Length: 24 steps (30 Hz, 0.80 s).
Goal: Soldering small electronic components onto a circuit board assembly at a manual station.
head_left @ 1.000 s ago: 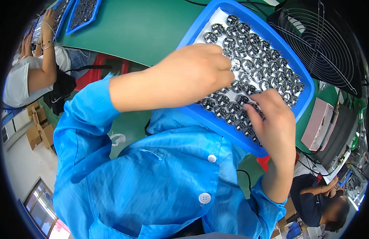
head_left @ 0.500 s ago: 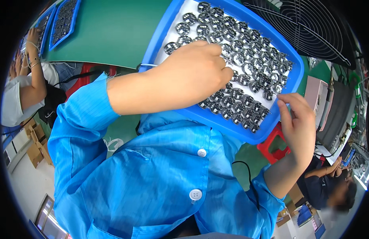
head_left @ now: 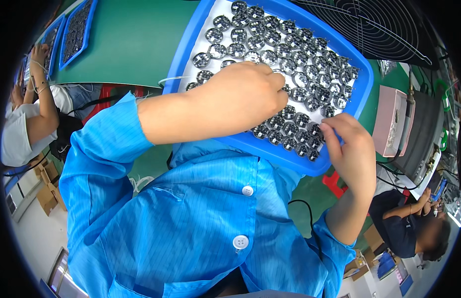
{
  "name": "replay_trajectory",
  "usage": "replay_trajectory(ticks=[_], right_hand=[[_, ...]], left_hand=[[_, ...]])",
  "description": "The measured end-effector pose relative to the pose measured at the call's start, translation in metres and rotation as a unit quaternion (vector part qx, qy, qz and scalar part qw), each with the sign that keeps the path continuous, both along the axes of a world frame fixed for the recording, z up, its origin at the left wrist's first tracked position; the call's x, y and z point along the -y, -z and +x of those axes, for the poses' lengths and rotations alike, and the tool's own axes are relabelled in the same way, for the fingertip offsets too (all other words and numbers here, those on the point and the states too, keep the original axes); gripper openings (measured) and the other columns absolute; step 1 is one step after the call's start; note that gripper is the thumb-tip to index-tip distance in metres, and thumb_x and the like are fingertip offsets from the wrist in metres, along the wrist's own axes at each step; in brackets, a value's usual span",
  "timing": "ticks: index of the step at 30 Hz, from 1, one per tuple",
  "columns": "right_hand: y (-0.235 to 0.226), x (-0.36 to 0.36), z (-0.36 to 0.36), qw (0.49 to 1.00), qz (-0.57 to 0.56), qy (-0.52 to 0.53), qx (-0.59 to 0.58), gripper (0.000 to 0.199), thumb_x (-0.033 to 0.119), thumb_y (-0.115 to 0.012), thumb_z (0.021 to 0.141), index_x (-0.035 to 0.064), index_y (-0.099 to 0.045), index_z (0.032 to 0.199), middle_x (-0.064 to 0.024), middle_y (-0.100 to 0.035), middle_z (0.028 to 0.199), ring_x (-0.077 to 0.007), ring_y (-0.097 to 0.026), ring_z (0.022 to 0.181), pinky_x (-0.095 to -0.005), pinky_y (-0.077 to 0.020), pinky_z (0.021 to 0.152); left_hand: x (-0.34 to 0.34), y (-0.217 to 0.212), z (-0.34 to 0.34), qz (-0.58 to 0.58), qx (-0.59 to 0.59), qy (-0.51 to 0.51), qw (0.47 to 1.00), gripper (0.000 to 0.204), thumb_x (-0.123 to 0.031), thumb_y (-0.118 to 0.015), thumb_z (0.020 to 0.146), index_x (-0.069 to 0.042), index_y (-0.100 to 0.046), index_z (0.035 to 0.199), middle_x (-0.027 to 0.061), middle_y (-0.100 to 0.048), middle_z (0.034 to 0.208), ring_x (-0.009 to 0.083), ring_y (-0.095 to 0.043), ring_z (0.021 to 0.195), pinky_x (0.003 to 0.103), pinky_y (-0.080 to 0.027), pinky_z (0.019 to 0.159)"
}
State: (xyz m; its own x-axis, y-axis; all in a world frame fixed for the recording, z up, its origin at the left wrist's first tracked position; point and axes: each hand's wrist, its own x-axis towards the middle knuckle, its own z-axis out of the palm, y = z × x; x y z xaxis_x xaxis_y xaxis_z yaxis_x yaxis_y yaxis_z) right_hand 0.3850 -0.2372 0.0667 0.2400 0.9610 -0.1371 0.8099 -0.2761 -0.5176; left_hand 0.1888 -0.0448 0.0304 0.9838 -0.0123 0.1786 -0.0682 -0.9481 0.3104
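A blue tray [head_left: 365, 94] with a white lining holds many small round black-and-silver electronic parts [head_left: 272, 37], set in rough rows. Over the tray's middle hangs my left hand [head_left: 248, 94], back up and fingers curled into a closed shape. Whatever its fingertips hold is hidden beneath it. At the tray's lower right, my right hand [head_left: 352, 141] has thumb and index finger drawn together at the edge of one round part [head_left: 314, 129], pinching it among its neighbours.
A green table [head_left: 126, 44] bears the tray. Top right is a black wire fan guard [head_left: 364, 25]; a pink box [head_left: 389, 119] stands right of the tray. Blue trays [head_left: 76, 32] lie far left beside a person's arm [head_left: 39, 74]. Another person [head_left: 402, 218] sits at right.
My right hand has moved left from the tray's right rim to the parts inside, its thumb and index finger closing together. My left hand stays curled over the middle.
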Motion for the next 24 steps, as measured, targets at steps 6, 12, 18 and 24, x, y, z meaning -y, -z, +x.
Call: replay_trajectory(ticks=[6, 12, 18, 24], right_hand=[[-0.002, 0.009, 0.014, 1.000, -0.024, -0.001, 0.010, 0.011, 0.005, -0.072, 0.089, -0.0017, -0.073, 0.098, -0.0156, -0.070, 0.093, -0.0346, -0.068, 0.080, -0.0395, -0.0530, 0.072], [0.004, 0.013, 0.023, 0.999, -0.037, -0.017, 0.020, 0.015, 0.005, -0.075, 0.085, -0.0011, -0.073, 0.098, -0.0151, -0.070, 0.095, -0.0345, -0.068, 0.080, -0.0396, -0.0534, 0.072], [0.000, 0.003, 0.019, 0.997, -0.077, -0.024, 0.013, 0.015, 0.005, -0.075, 0.085, -0.0015, -0.073, 0.099, -0.0159, -0.070, 0.097, -0.0355, -0.069, 0.084, -0.0395, -0.0538, 0.074], [-0.018, -0.004, 0.001, 1.000, 0.012, 0.020, 0.019, 0.014, 0.005, -0.071, 0.093, -0.0043, -0.071, 0.104, -0.0177, -0.070, 0.097, -0.0339, -0.068, 0.087, -0.0384, -0.0527, 0.078]], left_hand=[[-0.002, -0.004, 0.002, -0.013, -0.055, 0.024, 0.998, 0.020, -0.013, -0.064, 0.080, -0.004, -0.067, 0.097, 0.0084, -0.063, 0.097, 0.0273, -0.066, 0.095, 0.038, -0.058, 0.078], [-0.004, 0.000, 0.007, -0.042, -0.045, 0.033, 0.998, 0.019, -0.011, -0.064, 0.081, -0.004, -0.067, 0.098, 0.0087, -0.063, 0.096, 0.0278, -0.067, 0.095, 0.038, -0.059, 0.078], [-0.017, -0.002, 0.002, -0.082, -0.031, 0.024, 0.996, 0.010, -0.013, -0.068, 0.086, -0.005, -0.071, 0.091, 0.0105, -0.068, 0.089, 0.0306, -0.070, 0.093, 0.042, -0.059, 0.081], [-0.091, -0.052, -0.030, -0.075, 0.113, -0.133, 0.982, 0.012, -0.012, -0.075, 0.091, -0.005, -0.076, 0.101, 0.0111, -0.075, 0.097, 0.0317, -0.072, 0.088, 0.039, -0.058, 0.078]])
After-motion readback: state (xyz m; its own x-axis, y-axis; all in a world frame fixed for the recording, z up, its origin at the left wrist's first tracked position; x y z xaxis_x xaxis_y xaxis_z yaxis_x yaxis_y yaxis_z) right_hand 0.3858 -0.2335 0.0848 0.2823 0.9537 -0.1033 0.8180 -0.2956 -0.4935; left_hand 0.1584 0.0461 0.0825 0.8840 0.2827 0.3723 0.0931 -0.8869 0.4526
